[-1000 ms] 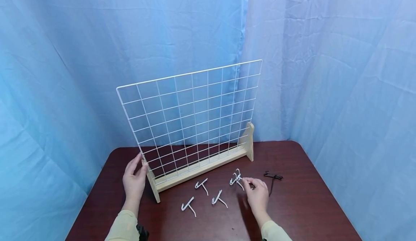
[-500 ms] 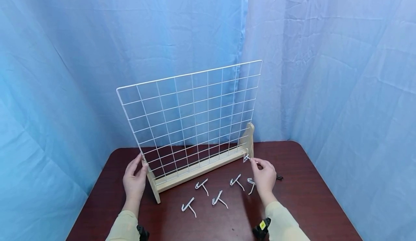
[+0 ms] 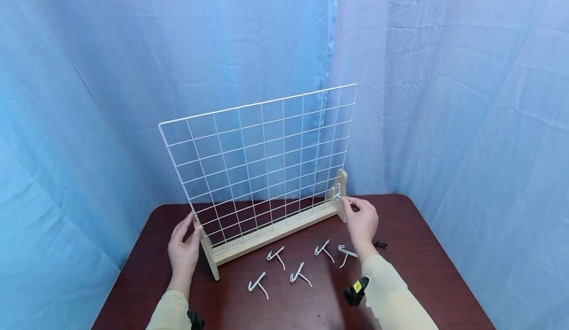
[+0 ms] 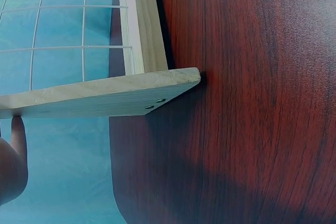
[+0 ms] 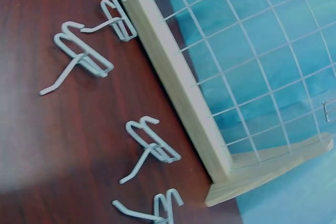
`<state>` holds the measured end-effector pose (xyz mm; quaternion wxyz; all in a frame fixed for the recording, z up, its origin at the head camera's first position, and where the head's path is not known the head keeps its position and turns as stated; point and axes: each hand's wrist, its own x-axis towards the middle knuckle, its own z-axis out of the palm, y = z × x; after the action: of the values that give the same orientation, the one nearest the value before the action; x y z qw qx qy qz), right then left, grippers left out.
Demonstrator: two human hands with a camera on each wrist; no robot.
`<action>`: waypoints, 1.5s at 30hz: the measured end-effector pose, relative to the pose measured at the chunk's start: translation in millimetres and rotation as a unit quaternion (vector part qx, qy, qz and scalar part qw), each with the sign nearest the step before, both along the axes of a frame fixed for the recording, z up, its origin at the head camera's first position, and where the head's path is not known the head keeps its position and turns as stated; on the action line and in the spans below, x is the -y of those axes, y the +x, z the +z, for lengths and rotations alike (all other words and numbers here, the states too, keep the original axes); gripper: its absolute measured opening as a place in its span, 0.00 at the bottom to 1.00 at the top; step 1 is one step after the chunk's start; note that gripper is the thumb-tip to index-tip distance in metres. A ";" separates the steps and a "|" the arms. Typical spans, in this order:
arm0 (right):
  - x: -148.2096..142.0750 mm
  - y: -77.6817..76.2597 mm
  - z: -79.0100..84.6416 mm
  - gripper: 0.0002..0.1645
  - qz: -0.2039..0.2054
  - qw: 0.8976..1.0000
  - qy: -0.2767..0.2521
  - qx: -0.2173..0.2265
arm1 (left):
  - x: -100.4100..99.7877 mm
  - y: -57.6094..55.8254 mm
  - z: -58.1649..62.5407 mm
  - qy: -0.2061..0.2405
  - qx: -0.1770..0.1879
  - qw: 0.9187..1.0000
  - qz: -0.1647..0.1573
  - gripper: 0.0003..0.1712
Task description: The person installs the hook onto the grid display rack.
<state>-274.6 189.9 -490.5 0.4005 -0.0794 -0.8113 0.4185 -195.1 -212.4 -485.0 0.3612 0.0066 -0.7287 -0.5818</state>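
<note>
A white wire grid panel [image 3: 266, 157] stands in a wooden base [image 3: 275, 236] with an upright at each end. My left hand [image 3: 183, 243] pinches the left wooden upright [image 3: 209, 253]; in the left wrist view a digit [image 4: 18, 140] meets that end piece. My right hand [image 3: 362, 221] pinches a white wire hook [image 3: 336, 191] by its prong. The hook's double-bent back overlaps the grid's lower right corner, close to the right upright [image 3: 342, 177]. Only part of a wire hook [image 5: 329, 112] shows at the right wrist view's edge.
Several similar white hooks, such as one hook [image 3: 301, 274] and another hook [image 5: 81, 53], lie on the dark red table [image 3: 266, 315] in front of the base. A black object [image 3: 380, 244] is partly hidden behind my right wrist. Blue curtains [image 3: 467, 98] surround the table.
My right hand has lifted a white hook from among those on the table and carried it up and away to the grid's lower right corner. My left hand has stayed on the upright.
</note>
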 end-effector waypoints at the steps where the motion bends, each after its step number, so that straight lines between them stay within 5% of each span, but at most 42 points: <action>1: 0.3 -1.8 2.6 0.06 0.000 1.000 -0.002 -0.001 | 0.0 0.0 -0.6 0.001 -0.001 1.000 -0.001 0.26; 11: 4.8 -21.0 25.9 0.07 0.012 1.000 0.005 -0.014 | 1.2 -0.1 -5.0 0.005 -0.006 1.000 -0.001 0.26; 28: 14.1 -45.6 65.7 0.12 0.016 0.999 0.037 0.032 | 0.2 0.1 -4.1 0.002 -0.011 1.000 -0.004 0.26; 45: 30.6 -57.0 79.8 0.14 0.004 0.991 0.084 0.105 | 0.6 -1.0 -2.8 0.001 -0.017 1.000 -0.004 0.26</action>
<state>-331.5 159.3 -410.7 0.3166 -0.0863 -0.8814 0.3398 -196.0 -213.0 -487.8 0.3710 -0.0057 -0.7219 -0.5841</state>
